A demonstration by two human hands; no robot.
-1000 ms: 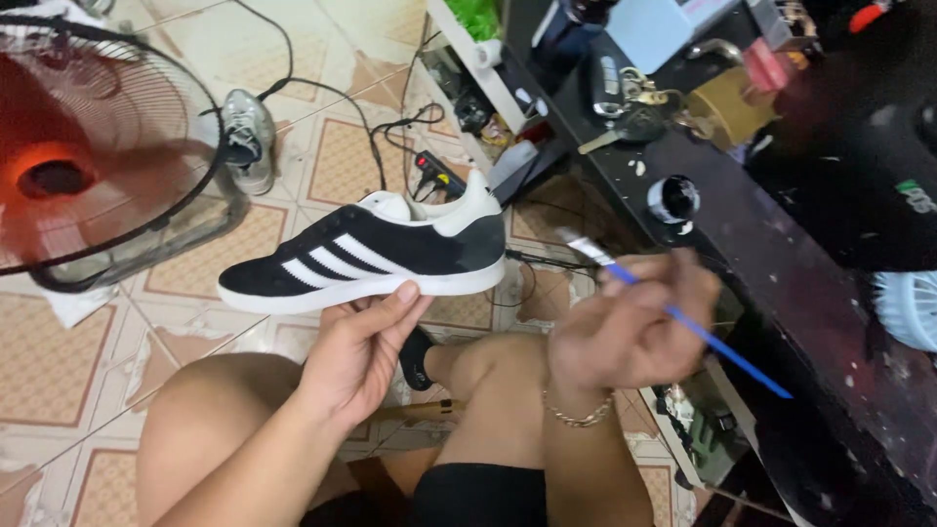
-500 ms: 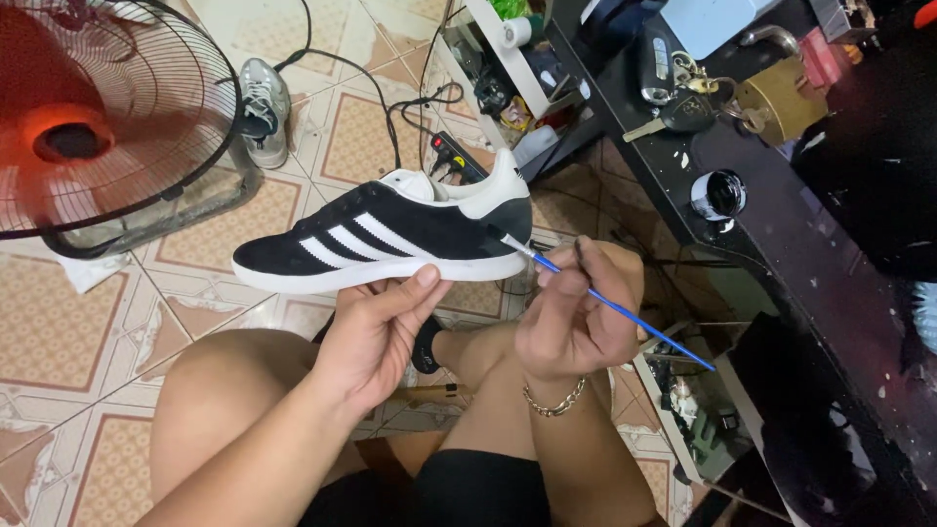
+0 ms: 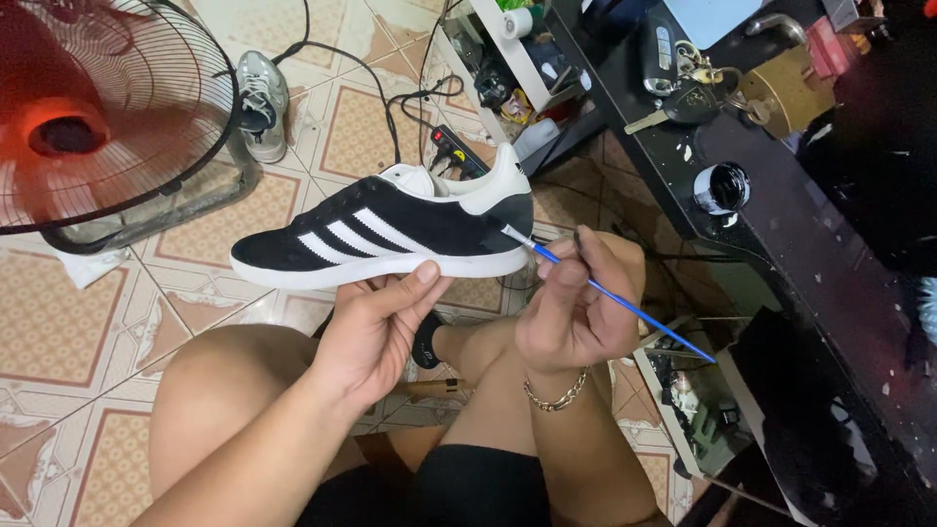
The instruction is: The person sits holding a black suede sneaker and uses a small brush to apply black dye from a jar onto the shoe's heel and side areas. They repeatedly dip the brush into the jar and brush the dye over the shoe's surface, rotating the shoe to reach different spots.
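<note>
Blue-handled brush now meets the heel of the black sneaker, where a second ago it was held clear of it.

My right hand (image 3: pixel 576 312) is closed in a pinch around the thin brush (image 3: pixel 605 293), and I've brought its tip from beside the shoe up onto the black patch under the white heel tab, so painting there is, I judge, under way. My left hand (image 3: pixel 376 327) stays half-curled beneath the sneaker (image 3: pixel 390 229), thumb on the white sole, holding it level above my knees. Beyond my right hand, a small open jar of black paint (image 3: pixel 722 187) sits on the dark table (image 3: pixel 810 254); past my left, a floor fan (image 3: pixel 107 107).
</note>
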